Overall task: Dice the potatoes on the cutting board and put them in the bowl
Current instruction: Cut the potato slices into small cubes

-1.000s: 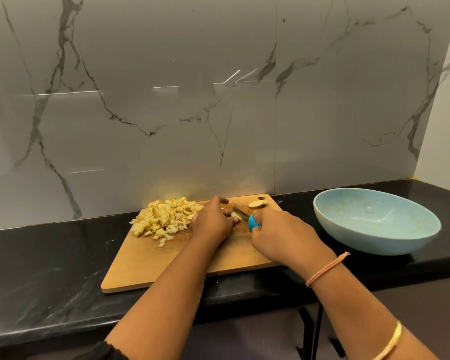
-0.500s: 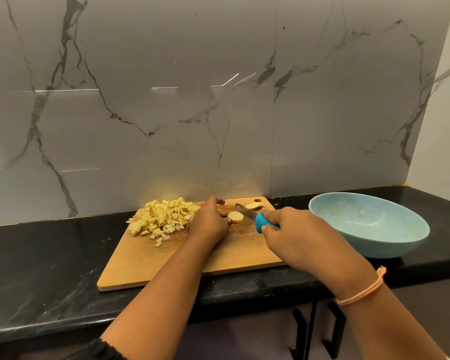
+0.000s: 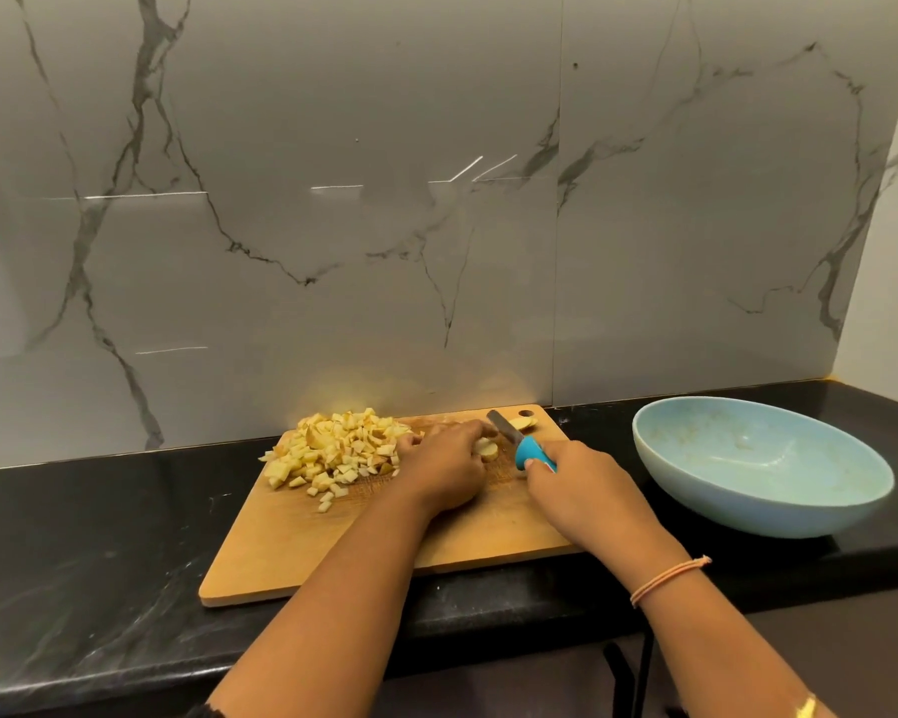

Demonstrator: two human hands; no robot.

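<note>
A wooden cutting board [image 3: 302, 557] lies on the black counter. A heap of diced potato [image 3: 333, 450] covers its far left part. My left hand [image 3: 444, 469] sits mid-board, its curled fingers holding a round potato slice [image 3: 487, 449] down. My right hand [image 3: 576, 489] grips the blue handle of a knife [image 3: 532, 453]; the blade points away toward the board's far edge, just right of the slice. Two more slices [image 3: 523, 423] lie by the board's hanging hole. The light blue bowl [image 3: 716, 505] stands to the right of the board, holding only smears.
A grey marble-look wall rises straight behind the board. The black counter [image 3: 84, 551] runs left and right, and its front edge is close under my forearms. A white side wall closes the far right corner.
The right hand with the knife drew back to the right, then came in again beside the slice. The left hand stayed on the potato slice. The view shifted slightly.
</note>
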